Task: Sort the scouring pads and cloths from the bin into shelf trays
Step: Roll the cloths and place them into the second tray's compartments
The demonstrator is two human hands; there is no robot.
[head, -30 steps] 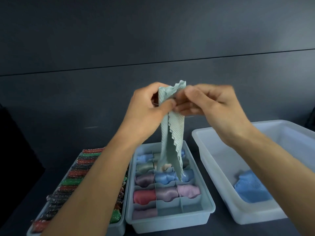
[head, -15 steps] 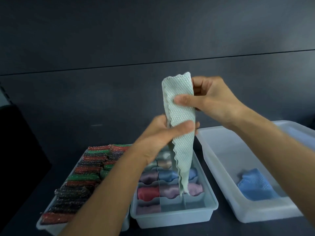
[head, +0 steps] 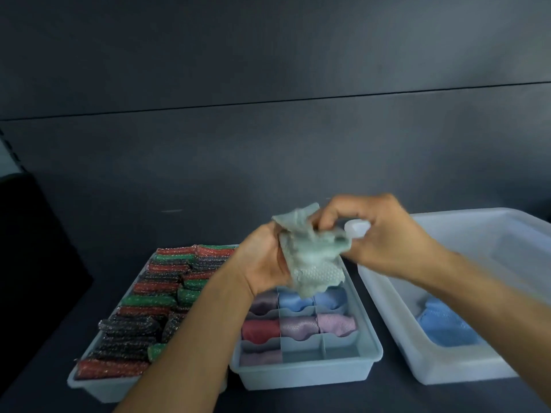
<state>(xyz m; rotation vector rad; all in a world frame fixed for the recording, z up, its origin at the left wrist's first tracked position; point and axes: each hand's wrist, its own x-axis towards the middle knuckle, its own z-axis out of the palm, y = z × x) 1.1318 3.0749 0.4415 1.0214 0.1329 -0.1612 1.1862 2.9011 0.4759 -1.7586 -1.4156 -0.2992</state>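
Pale green cloth point(head: 313, 257) with a waffle texture, crumpled into a loose bundle and held in the air between both hands, above the far part of the divided tray point(head: 310, 374). Left hand point(head: 262, 263) at the left side of the bundle, palm toward it, gripping the fabric; its fingers hidden behind the folds. Right hand point(head: 384, 236) at the top right of the bundle, fingers curled and pinching the upper folds; somewhat blurred, so exact finger positions impossible to tell. Lower edge of the bundle hanging just over the tray; touching it or not, cannot tell.

Inside the divided tray, rolled cloths point(head: 298, 326) in separate compartments: blue ones point(head: 295, 301) in the row just under the bundle, then one red point(head: 259, 329), one grey-purple and one lilac in the next row, and one more purple roll at the near left corner. Just beside this tray on the left, a second tray point(head: 89, 386) packed with scouring pads point(head: 143, 302) in red, green and dark glittering colours, lying in rows. At the right, a little apart, a pale translucent bin point(head: 447, 374) with one blue cloth point(head: 447, 326) at its bottom, partly covered by the right forearm. All three containers standing on a dark worktop point(head: 387, 397), with a dark wall point(head: 268, 144) behind.
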